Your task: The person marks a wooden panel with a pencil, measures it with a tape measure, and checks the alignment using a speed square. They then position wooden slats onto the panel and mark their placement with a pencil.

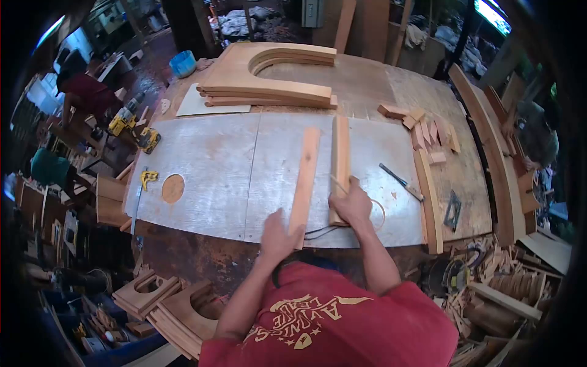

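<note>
Near the table's front edge, my left hand (pixel 281 237) is closed at the near end of a flat wooden strip (pixel 305 174). To its right, a thicker wooden piece (pixel 340 147), which looks like strips side by side, lies roughly parallel. My right hand (pixel 353 205) is closed over the near part of that piece. A thin, pencil-like stick (pixel 338 183) juts out of its fingers toward the upper left. Both pieces lie on a pale metallic-looking sheet (pixel 214 147). The right fingertips are partly hidden.
Curved wooden panels (pixel 269 92) are stacked at the back. A hammer-like tool (pixel 400 181), small wood blocks (pixel 428 131) and a long strip (pixel 429 202) lie right. A yellow drill (pixel 147 139) and yellow clamp (pixel 147 177) sit left. Co-workers (pixel 92 95) are off both sides.
</note>
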Tool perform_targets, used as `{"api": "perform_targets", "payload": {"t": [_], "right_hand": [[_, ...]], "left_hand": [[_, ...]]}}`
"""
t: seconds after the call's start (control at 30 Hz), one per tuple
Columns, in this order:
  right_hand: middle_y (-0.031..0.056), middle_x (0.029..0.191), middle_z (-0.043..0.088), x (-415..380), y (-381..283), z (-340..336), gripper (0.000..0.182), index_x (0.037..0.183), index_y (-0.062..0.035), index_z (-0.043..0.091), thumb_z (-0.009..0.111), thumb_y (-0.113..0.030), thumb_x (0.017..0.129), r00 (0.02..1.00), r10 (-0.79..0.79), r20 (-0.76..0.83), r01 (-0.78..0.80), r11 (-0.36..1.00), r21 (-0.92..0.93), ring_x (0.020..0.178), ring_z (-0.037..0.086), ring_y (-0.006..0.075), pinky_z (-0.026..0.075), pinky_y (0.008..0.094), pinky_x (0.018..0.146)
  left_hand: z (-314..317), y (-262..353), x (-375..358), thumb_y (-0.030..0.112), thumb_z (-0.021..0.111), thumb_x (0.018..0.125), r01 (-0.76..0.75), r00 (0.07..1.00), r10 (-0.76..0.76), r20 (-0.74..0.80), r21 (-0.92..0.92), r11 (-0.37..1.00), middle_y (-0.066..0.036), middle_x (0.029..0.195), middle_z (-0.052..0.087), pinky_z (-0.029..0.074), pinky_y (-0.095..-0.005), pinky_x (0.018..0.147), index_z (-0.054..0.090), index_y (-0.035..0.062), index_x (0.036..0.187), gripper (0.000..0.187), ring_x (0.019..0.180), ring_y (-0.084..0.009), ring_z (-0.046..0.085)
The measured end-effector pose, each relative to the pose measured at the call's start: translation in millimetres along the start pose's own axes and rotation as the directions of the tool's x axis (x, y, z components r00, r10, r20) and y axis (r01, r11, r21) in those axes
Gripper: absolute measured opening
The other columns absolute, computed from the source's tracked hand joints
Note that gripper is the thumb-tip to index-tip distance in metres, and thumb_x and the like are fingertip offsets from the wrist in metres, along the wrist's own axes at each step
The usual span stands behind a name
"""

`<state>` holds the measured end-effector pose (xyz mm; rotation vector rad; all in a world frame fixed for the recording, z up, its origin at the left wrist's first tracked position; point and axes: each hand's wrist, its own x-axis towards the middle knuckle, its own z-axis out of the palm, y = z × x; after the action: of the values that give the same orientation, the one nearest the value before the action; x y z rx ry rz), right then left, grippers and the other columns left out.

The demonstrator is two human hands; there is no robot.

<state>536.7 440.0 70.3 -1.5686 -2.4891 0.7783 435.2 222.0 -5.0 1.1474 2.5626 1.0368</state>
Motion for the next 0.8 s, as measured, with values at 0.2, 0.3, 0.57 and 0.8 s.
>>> {"api": "perform_targets", "payload": {"t": [0.2,0.3,0.57,0.8], "right_hand": [[0.0244,0.114,0.071,16,100,-52,0.074,0.134,-0.0030,0.059,0.079,-0.040,0.073,0.986,-0.122,-0.116,0.140,0.977,0.161,0.104,0.070,0.0374,0.054,0.0462,0.091],[0.0218,0.111,0.072,15,144,-59,0.067,0.130,-0.0040,0.063,0.080,-0.033,0.072,0.960,-0.183,-0.213,0.170,0.982,-0.077,0.102,0.071,0.0371,0.055,0.0431,0.091],[0.0200,0.118,0.070,-7,173,-54,0.069,0.133,-0.0038,0.062,0.077,-0.034,0.073,0.982,-0.101,-0.162,0.092,0.994,-0.065,0.105,0.070,0.0333,0.055,0.0427,0.090],[0.0158,0.109,0.064,-7,187,-44,0.059,0.126,-0.0043,0.066,0.076,-0.034,0.077,0.958,-0.092,-0.271,0.041,0.981,-0.191,0.098,0.067,0.0355,0.054,0.0441,0.085]], "left_hand": [[34,41,23,0.032,0.076,0.079,0.028,0.985,-0.031,0.169,0.021,0.999,-0.026,0.126,0.050,0.049,-0.0510,0.098,0.031,-0.0045,0.147,0.089,0.116,-0.0438,0.053],[46,58,31,0.031,0.077,0.077,0.009,0.985,-0.001,0.174,-0.043,0.999,-0.026,0.124,0.050,0.049,-0.0526,0.095,0.031,-0.0034,0.147,0.091,0.114,-0.0441,0.053],[79,90,47,0.032,0.081,0.075,0.017,0.961,0.026,0.274,-0.153,0.988,-0.028,0.126,0.050,0.049,-0.0529,0.095,0.032,-0.0015,0.146,0.092,0.118,-0.0455,0.051],[107,106,57,0.037,0.079,0.082,-0.167,0.925,0.246,0.289,-0.273,0.947,-0.032,0.141,0.044,0.038,-0.0493,0.114,0.030,-0.0028,0.150,0.092,0.135,-0.0482,0.042]]}}
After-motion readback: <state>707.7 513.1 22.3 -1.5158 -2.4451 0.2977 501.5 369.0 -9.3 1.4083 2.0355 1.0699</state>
